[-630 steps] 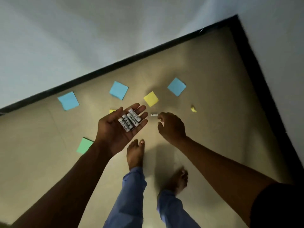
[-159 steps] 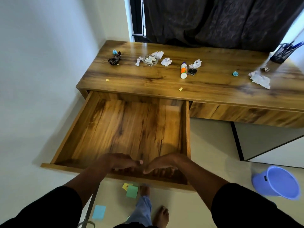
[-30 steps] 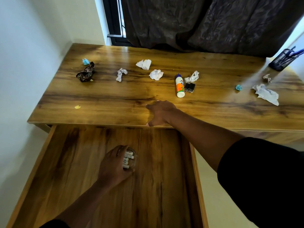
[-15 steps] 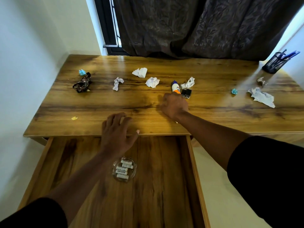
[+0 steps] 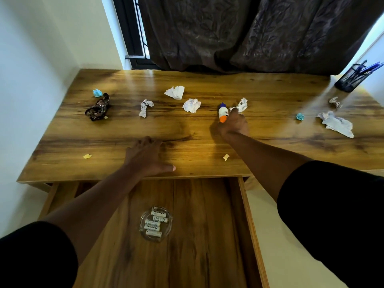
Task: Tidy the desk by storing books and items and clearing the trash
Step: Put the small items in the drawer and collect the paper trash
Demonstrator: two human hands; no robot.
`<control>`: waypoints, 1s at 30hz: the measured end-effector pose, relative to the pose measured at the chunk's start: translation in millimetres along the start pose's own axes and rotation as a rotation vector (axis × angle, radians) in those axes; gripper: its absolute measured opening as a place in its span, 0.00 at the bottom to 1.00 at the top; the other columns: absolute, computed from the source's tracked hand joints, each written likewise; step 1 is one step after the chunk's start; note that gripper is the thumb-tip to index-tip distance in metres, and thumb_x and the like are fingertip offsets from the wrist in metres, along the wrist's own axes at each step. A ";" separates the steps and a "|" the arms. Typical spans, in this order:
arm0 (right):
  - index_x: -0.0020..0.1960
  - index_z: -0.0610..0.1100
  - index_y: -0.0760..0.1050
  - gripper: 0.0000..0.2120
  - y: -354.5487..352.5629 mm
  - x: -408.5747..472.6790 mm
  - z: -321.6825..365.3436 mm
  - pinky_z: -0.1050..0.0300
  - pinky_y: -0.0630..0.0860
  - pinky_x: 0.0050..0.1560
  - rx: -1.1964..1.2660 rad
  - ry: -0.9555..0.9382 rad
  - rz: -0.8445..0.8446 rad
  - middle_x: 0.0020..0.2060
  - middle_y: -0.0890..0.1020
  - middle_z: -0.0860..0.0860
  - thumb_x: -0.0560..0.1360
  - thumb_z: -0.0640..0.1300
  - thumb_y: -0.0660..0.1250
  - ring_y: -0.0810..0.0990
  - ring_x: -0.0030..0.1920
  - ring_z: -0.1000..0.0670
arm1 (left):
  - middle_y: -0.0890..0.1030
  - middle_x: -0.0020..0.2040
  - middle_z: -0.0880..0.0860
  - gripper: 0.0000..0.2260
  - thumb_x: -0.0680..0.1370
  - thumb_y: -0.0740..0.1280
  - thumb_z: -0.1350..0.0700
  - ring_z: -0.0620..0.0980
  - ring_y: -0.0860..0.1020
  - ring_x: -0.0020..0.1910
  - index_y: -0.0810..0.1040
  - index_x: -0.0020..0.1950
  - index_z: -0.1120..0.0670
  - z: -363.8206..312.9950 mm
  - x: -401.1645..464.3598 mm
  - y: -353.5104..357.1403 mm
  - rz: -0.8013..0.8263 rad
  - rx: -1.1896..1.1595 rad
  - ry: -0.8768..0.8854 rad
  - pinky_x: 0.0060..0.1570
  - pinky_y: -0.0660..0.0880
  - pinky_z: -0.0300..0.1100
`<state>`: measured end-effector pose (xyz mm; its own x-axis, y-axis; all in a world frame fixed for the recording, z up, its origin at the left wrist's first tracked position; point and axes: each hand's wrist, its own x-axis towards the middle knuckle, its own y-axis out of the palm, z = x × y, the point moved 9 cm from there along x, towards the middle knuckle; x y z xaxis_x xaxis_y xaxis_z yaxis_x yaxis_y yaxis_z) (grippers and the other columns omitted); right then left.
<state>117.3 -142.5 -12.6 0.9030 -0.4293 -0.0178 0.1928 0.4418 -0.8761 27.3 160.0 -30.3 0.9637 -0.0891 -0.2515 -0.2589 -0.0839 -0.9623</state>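
The right hand (image 5: 233,125) reaches across the desk (image 5: 270,146) toward twelve o'clock and covers the lower end of the glue bottle (image 5: 222,113), which lies on its side, orange collar nearer the wrist and blue cap pointing away; the fingers curl over it, but whether they have closed on it I cannot tell from this angle. The left hand (image 5: 146,156) lies flat and spread near the desk's front edge, holding nothing, apparently as a brace. To do this step well, the grip should wrap the bottle's body rather than pinch the collar, since a round bottle lying down is likely to roll away under a light touch. A crumpled white paper (image 5: 241,104) sits just beside the bottle at one o'clock of the hand, touching or nearly so, and should be left behind for the trash rather than swept up with it. The open drawer (image 5: 207,246) lies at six o'clock, below the desk edge, with a glass dish of batteries (image 5: 155,224) already inside; the bottle would best be set on bare drawer floor well clear of that dish. More crumpled papers, a dark wrapper (image 5: 97,108) at ten o'clock and small yellow scraps (image 5: 226,157) remain on the desk, so most of the clearing looks undone.
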 end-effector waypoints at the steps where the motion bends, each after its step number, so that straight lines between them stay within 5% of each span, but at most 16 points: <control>1: 0.67 0.47 0.70 0.27 1.2 1.0 -1.3 0.49 0.78 0.55 0.003 0.022 0.004 0.60 0.79 0.45 0.72 0.49 0.76 0.80 0.60 0.42 | 0.64 0.79 0.55 0.52 0.60 0.68 0.21 0.60 0.63 0.77 0.62 0.78 0.44 1.1 0.6 0.6 -0.002 -0.001 -0.003 0.71 0.66 0.62; 7: 0.70 0.45 0.67 0.36 5.7 -15.3 3.7 0.56 0.73 0.49 0.079 0.083 0.075 0.59 0.81 0.46 0.69 0.55 0.79 0.81 0.60 0.44 | 0.68 0.78 0.55 0.56 0.56 0.71 0.21 0.59 0.66 0.76 0.64 0.78 0.45 1.0 7.4 -2.4 0.035 -0.026 -0.008 0.73 0.65 0.58; 11: 0.66 0.46 0.75 0.27 9.5 -57.9 19.2 0.61 0.68 0.39 0.112 -0.058 0.066 0.56 0.83 0.49 0.72 0.57 0.75 0.82 0.54 0.47 | 0.68 0.78 0.56 0.55 0.59 0.72 0.23 0.58 0.66 0.77 0.63 0.79 0.48 -3.5 6.7 -3.6 0.047 -0.007 0.006 0.74 0.62 0.55; 15: 0.65 0.48 0.78 0.23 13.8 -123.8 14.1 0.58 0.72 0.45 0.272 -0.131 0.052 0.55 0.82 0.49 0.73 0.56 0.73 0.81 0.54 0.48 | 0.68 0.78 0.55 0.56 0.58 0.68 0.19 0.57 0.65 0.77 0.64 0.79 0.46 -4.6 0.5 -6.6 0.033 -0.007 0.011 0.74 0.61 0.55; 18: 0.64 0.49 0.76 0.23 17.4 -183.7 -0.7 0.52 0.80 0.49 0.381 -0.179 0.026 0.55 0.81 0.52 0.72 0.56 0.73 0.80 0.51 0.52 | 0.68 0.78 0.56 0.50 0.64 0.72 0.25 0.58 0.64 0.78 0.65 0.79 0.49 -11.0 -7.4 -11.6 0.029 0.005 0.025 0.75 0.60 0.53; 21: 0.62 0.59 0.72 0.19 26.5 -251.3 -25.2 0.56 0.80 0.48 0.477 -0.213 0.133 0.54 0.77 0.59 0.73 0.58 0.71 0.78 0.51 0.58 | 0.66 0.79 0.56 0.51 0.64 0.72 0.25 0.58 0.63 0.78 0.63 0.80 0.49 -13.8 -10.8 -13.1 0.031 0.005 0.028 0.75 0.59 0.54; 25: 0.63 0.57 0.72 0.20 53.9 -311.6 -69.7 0.65 0.77 0.47 0.370 -0.198 0.277 0.54 0.77 0.61 0.74 0.61 0.70 0.78 0.49 0.60 | 0.64 0.80 0.56 0.54 0.59 0.68 0.20 0.61 0.62 0.78 0.62 0.79 0.46 -2.1 -10.7 -4.0 0.044 -0.043 -0.010 0.74 0.62 0.61; 30: 0.69 0.54 0.70 0.26 85.2 -314.3 -95.0 0.62 0.79 0.51 0.192 -0.171 0.340 0.60 0.77 0.56 0.75 0.62 0.69 0.78 0.52 0.57 | 0.58 0.82 0.54 0.53 0.61 0.68 0.20 0.61 0.56 0.80 0.59 0.80 0.42 3.0 -14.6 1.8 0.041 -0.082 -0.020 0.75 0.61 0.63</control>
<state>-186.5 -44.7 -127.5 0.9751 -0.1039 -0.1959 -0.0738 0.6810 -0.7286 12.9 164.2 -28.6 0.9532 -0.0744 -0.2930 -0.3015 -0.1620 -0.9396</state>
